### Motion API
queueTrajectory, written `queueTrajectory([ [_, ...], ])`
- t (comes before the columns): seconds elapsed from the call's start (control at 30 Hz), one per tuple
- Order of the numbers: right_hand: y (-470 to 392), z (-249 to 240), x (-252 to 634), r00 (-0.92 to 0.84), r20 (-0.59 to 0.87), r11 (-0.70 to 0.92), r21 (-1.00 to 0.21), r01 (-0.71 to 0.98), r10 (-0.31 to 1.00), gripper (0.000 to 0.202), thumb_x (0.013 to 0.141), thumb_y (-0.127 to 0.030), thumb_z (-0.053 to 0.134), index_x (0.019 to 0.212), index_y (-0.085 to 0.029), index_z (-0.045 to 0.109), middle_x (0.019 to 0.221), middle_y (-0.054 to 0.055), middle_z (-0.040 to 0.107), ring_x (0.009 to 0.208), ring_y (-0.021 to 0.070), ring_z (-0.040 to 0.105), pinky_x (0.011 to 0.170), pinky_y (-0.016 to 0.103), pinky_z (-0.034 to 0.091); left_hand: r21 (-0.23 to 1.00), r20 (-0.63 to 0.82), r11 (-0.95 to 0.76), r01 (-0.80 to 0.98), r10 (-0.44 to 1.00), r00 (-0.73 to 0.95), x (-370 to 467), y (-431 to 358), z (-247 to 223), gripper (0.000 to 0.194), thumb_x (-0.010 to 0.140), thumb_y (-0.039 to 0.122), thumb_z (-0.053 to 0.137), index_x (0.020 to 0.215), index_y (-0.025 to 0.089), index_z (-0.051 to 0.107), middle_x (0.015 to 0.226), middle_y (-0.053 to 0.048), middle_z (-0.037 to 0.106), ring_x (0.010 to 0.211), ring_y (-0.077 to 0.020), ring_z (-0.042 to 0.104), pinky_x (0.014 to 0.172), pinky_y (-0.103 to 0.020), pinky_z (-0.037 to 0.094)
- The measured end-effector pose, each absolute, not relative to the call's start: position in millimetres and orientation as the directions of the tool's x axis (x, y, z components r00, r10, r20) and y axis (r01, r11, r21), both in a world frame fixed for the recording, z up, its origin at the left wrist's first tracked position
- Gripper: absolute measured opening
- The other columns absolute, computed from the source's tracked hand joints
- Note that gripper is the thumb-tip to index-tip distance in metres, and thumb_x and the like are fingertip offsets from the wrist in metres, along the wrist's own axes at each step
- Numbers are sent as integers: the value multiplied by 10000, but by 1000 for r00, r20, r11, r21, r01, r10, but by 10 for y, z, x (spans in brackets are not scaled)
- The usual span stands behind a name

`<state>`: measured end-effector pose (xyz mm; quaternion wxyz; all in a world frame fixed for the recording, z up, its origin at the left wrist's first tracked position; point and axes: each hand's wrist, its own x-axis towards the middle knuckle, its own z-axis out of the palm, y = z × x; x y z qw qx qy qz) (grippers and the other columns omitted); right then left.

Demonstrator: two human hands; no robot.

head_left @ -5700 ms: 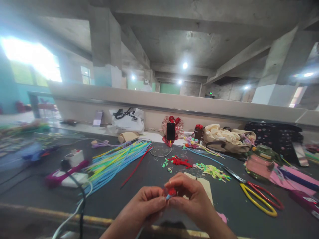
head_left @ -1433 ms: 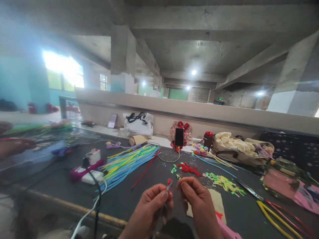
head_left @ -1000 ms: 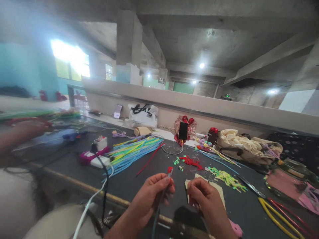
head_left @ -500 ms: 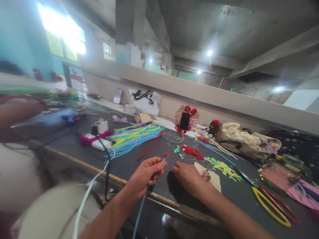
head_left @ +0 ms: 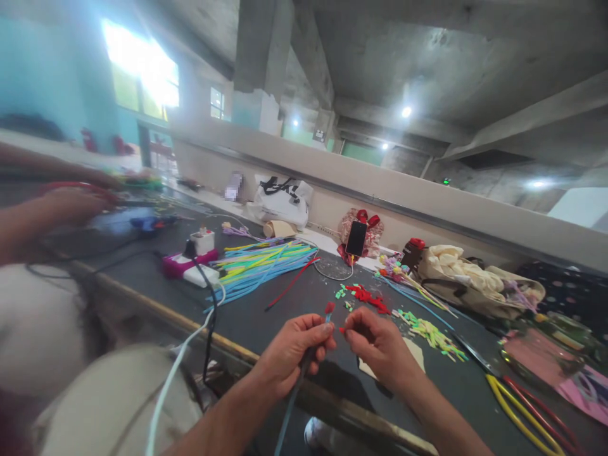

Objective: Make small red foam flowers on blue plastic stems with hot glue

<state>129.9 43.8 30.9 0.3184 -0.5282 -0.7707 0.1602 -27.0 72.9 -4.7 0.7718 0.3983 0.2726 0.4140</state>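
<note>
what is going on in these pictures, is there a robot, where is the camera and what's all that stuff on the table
There's no machine: someone is working bare-handed, and every view comes from one camera worn on their head, looking forward and down. Their left grip holds a blue stem with a red tip. Their right grip pinches a small red piece. On the dark table lie a bundle of coloured stems, red snippets, yellow-green pieces and, on the right, scissors. Behind them a phone is propped up. At the far left, another person's hand shows, blurred.
</note>
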Motion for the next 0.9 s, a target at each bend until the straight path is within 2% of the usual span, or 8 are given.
queueTrajectory([
  [0.07,395,302,1268,-191,329,374,-690,620,925,77,768,-181,483,714,-177,538,540,-54,472,476,75,408,443,177,316,827,-95,356,-435,851,516,-241,700,-42,160,665,252,658,648,130,557,522,26,581,354,-19,434,302,-96,328],
  [0.13,388,288,1243,-154,321,346,-717,605,934,83,756,-190,499,701,-173,558,531,-51,481,462,74,409,434,181,312,810,-102,371,-455,852,513,-225,679,-41,158,650,249,674,654,124,576,528,22,594,352,-22,447,302,-100,333],
  [0.37,379,278,1169,-121,422,364,-563,742,899,104,734,-185,510,660,-175,582,550,-27,548,497,95,467,465,198,337,822,-93,332,-463,880,466,-250,663,-53,154,634,242,686,622,124,588,523,17,618,328,-29,455,298,-113,351],
  [0.47,370,264,1157,-100,436,364,-579,730,894,103,745,-192,510,676,-173,585,587,-13,569,533,105,490,491,206,359,846,-65,291,-447,888,455,-256,661,-61,169,650,259,674,609,129,574,526,18,613,339,-31,456,303,-116,368],
  [0.57,389,232,1176,-59,340,308,-747,590,938,104,759,-234,518,714,-167,584,614,-8,576,520,98,485,471,199,370,848,-36,261,-462,896,442,-241,648,-64,180,668,279,658,614,135,565,523,28,596,347,-27,438,312,-116,379],
  [0.67,400,212,1207,-98,164,189,-910,370,982,189,768,-324,531,679,-159,550,504,-43,511,402,67,418,372,169,322,852,-24,250,-460,896,443,-224,631,-62,180,668,283,657,621,139,559,510,33,584,347,-31,434,309,-118,379],
  [0.77,385,215,1224,-161,91,119,-977,177,983,247,743,-370,576,641,-149,534,459,-58,480,362,47,398,349,149,305,861,-7,250,-444,878,479,-220,614,-60,179,679,290,647,638,142,554,502,35,576,335,-30,429,307,-118,376],
  [0.9,379,225,1233,-238,-7,-18,-999,-43,971,211,703,-332,632,661,-137,563,509,-35,539,374,42,441,328,125,289,859,-7,277,-430,847,532,-227,591,-55,187,696,301,628,641,143,546,489,45,554,313,-16,395,286,-104,340],
])
